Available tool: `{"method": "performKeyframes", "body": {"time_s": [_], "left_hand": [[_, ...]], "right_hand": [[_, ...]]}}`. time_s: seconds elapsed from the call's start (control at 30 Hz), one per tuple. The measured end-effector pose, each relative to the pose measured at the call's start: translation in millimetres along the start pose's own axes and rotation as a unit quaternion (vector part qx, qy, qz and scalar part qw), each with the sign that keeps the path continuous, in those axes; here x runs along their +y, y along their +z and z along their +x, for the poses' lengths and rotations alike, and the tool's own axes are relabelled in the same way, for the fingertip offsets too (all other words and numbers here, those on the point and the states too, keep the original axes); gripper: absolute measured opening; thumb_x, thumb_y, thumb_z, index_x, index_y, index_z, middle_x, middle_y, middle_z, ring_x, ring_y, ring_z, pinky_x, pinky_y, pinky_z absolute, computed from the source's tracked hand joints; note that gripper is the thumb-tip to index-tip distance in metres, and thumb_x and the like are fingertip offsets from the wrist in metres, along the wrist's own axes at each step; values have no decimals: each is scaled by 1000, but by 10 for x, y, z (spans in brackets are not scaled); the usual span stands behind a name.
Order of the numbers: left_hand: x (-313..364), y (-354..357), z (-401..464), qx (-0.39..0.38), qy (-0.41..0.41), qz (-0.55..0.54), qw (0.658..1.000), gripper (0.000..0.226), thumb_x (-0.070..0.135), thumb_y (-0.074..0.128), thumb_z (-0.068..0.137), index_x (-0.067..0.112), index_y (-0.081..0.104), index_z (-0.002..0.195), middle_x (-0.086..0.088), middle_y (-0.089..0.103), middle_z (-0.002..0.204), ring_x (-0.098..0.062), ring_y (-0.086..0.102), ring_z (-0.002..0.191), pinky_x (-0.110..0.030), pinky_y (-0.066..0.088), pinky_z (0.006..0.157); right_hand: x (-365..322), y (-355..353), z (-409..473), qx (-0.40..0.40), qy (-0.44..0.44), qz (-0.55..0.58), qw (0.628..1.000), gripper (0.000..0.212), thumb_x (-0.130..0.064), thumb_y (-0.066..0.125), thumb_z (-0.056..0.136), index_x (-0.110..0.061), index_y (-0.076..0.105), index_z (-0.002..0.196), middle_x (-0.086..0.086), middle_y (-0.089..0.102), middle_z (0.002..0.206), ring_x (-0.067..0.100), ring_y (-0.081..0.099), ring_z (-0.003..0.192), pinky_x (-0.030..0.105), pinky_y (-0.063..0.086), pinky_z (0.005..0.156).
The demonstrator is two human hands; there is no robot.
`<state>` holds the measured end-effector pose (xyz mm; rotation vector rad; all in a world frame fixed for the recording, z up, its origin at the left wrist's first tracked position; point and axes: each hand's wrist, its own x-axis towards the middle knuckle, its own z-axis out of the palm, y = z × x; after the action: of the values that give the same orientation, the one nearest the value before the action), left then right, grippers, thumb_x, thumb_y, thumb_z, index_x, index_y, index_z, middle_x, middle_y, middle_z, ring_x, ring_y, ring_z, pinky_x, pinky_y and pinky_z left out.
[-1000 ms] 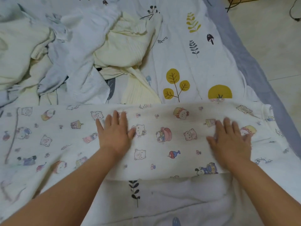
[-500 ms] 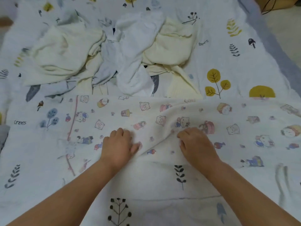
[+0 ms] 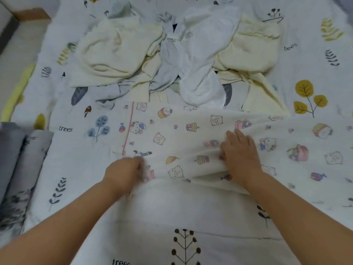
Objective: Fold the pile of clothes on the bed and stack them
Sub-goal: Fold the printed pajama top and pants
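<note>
- The cartoon-print cloth [image 3: 219,131] lies spread on the bed sheet [image 3: 191,217], under both hands and running off past the right hand to the picture's right edge; its long axis goes left to right, across the person's reach.
- Its left end, marked by a pink stripe [image 3: 128,129], lies just beyond the left hand.
- The left hand [image 3: 124,174] has its fingers curled into the cloth's near edge, gripping it; the hand is blurred.
- The right hand [image 3: 241,155] rests on the cloth, fingers bent and bunching a ridge of fabric; the thumb seems tucked under a fold.
- The two hands are apart, with a stretch of rumpled cloth between them.
- Beyond the hands, touching the cloth's far edge, sits the pile of unfolded clothes [image 3: 181,54]: cream pieces at either side, white and pale blue ones in the middle.
- Well left of the left hand, at the bed's side, lies a grey rolled bedding [image 3: 17,169].
</note>
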<state>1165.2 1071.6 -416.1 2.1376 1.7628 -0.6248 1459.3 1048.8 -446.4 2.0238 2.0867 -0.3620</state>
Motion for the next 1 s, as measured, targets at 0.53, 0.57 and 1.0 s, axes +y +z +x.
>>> {"method": "performKeyframes", "body": {"time_s": [0.53, 0.57, 1.0], "left_hand": [[-345, -519, 1190, 138, -134, -268, 944, 56, 41, 58, 88, 2, 42, 124, -18, 54, 121, -35, 53, 108, -36, 37, 83], [-342, -408, 1209, 112, -145, -276, 944, 55, 43, 58, 88, 1, 43, 121, -19, 54, 120, -36, 53, 108, -36, 36, 80], [-491, -220, 1263, 308, -184, -331, 873, 26, 27, 55, 92, 4, 43, 93, -9, 50, 81, -25, 44, 76, -28, 23, 62]], "right_hand": [[165, -300, 722, 103, 176, 116, 972, 39, -34, 37, 96, -12, 52, 125, 14, 56, 120, 32, 44, 112, 42, 32, 92], [184, -263, 730, 112, 172, 109, 973, 37, -31, 34, 97, -12, 55, 119, 14, 58, 112, 31, 46, 106, 40, 32, 86], [156, -341, 939, 219, 162, 131, 953, 27, -35, 52, 89, -16, 58, 107, 3, 45, 97, 23, 35, 97, 35, 18, 80]]}}
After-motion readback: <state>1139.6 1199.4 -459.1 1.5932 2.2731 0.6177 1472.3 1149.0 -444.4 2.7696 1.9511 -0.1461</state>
